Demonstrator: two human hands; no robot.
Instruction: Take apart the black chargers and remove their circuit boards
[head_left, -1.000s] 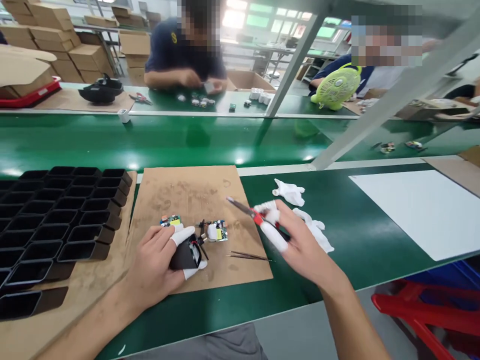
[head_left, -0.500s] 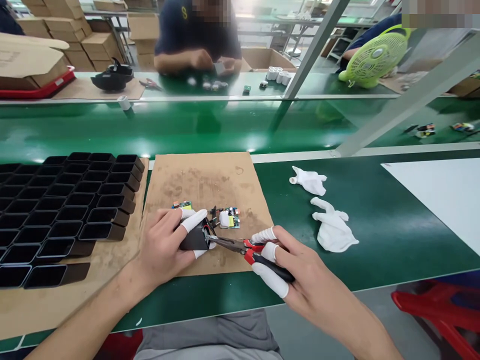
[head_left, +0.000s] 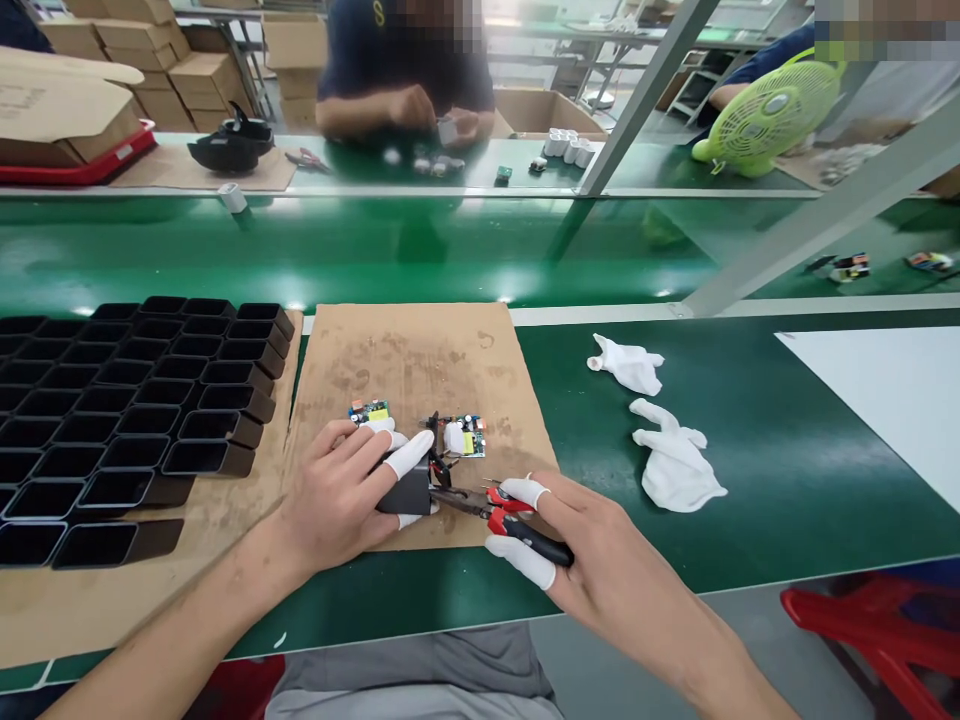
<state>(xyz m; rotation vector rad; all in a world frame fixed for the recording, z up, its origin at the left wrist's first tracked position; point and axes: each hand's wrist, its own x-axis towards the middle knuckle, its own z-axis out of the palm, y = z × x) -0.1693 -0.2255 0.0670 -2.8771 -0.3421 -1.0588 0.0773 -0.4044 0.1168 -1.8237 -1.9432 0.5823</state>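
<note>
In white finger cots, my left hand (head_left: 341,495) is closed around a small black plastic case (head_left: 406,494), its open end facing right. My right hand (head_left: 574,535) grips red-and-black pliers (head_left: 529,535), whose jaws reach the case's open end. What the jaws pinch there is too small to make out. Dark wires or a plug part (head_left: 440,455) stick up beside that end. Just behind lies a circuit board (head_left: 469,437) with white and yellow parts. Another circuit board (head_left: 369,411) lies partly hidden behind my left hand. Both rest on a cardboard sheet (head_left: 420,350).
Rows of black cases (head_left: 150,400) stand on cardboard at left. Two white gloves (head_left: 679,465) lie on the green bench at right, beside a white sheet (head_left: 885,400). Across the belt (head_left: 360,250), a co-worker (head_left: 405,80) handles small parts near a green fan (head_left: 776,110). A metal post slants at right.
The pliers have lowered and turned slightly at the case's open end, and my right hand's grip has shifted. My left hand and the case have tilted a little. The whole view has drifted slightly.
</note>
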